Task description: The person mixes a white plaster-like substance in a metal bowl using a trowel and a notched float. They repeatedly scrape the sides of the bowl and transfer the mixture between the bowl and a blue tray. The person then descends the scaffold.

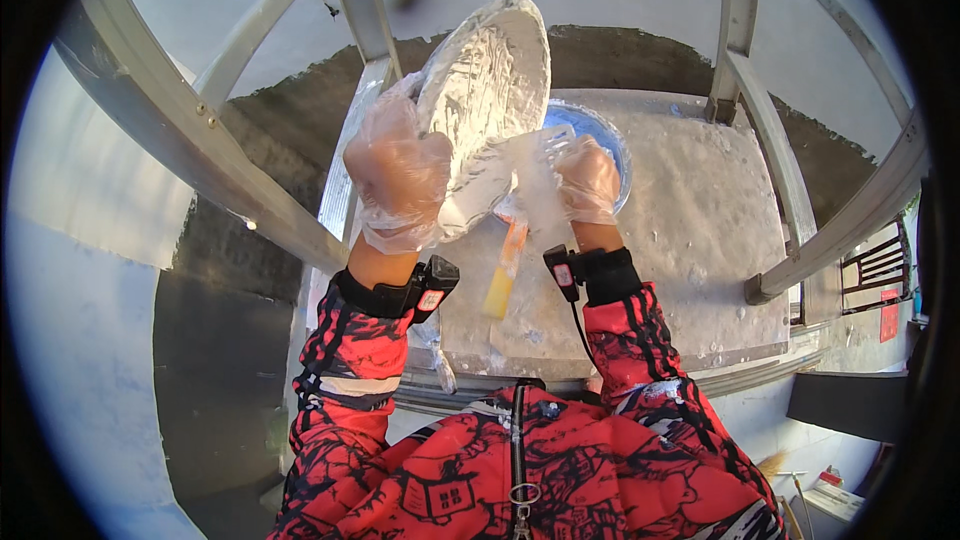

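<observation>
Both of my hands wear thin clear plastic gloves. My left hand (397, 165) grips the side of a basin (487, 90), which is tipped up on edge with white putty-like paste spread over its inside. In my right hand (590, 176) is a translucent plastic scraper (538, 191), smeared with paste, its blade at the basin's lower right edge. Behind that hand stands a round bucket (621, 154) with a blue inside, partly hidden by the hand and basin. Below the basin lies a tool with a yellow-and-orange handle (504, 277); its head is mostly covered.
I am over a paste-spattered platform board (697, 240). Metal frame rails rise on the left (217, 165) and right (776, 142). Another tool handle (442, 367) lies at the board's near edge. The wall (622, 60) ahead is part white, part dark grey.
</observation>
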Demonstrator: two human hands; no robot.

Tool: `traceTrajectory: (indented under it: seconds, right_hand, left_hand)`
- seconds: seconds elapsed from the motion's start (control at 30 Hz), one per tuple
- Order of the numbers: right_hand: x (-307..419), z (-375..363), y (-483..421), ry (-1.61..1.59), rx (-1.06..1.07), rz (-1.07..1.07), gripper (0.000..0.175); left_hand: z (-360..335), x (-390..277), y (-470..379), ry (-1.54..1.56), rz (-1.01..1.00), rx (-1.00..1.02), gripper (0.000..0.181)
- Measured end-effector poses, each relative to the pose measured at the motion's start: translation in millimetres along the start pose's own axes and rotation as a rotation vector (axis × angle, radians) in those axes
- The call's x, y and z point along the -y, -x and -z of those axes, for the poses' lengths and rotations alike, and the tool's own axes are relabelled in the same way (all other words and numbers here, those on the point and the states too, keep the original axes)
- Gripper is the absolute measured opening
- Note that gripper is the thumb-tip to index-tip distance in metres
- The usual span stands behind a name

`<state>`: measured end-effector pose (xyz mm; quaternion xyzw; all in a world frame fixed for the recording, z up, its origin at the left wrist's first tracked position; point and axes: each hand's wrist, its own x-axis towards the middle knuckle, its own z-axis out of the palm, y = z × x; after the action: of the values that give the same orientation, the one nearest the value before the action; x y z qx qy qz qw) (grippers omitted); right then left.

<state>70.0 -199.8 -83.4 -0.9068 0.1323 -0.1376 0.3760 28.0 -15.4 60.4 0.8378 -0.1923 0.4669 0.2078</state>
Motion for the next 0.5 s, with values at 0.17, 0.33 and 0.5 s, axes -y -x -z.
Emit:
traceTrajectory:
  seconds: [0.17, 0.33, 0.5]
  right_hand:
    - [-6.8, 21.3, -9.7, -0.210, 0.027, 0.179, 0.011]
    - [7.9, 36.8, -25.3, -0.005, -0.100, 0.527, 0.012]
    - [11.0, 37.2, -26.9, 0.141, -0.206, 0.855, 0.017]
  left_hand:
    - [2.1, 3.3, 3.4, 0.041, -0.038, 0.005, 0.029]
    - [3.3, -1.6, 2.4, 0.047, -0.074, -0.030, 0.029]
    - [11.0, -10.7, -3.7, 0.070, -0.118, 0.013, 0.030]
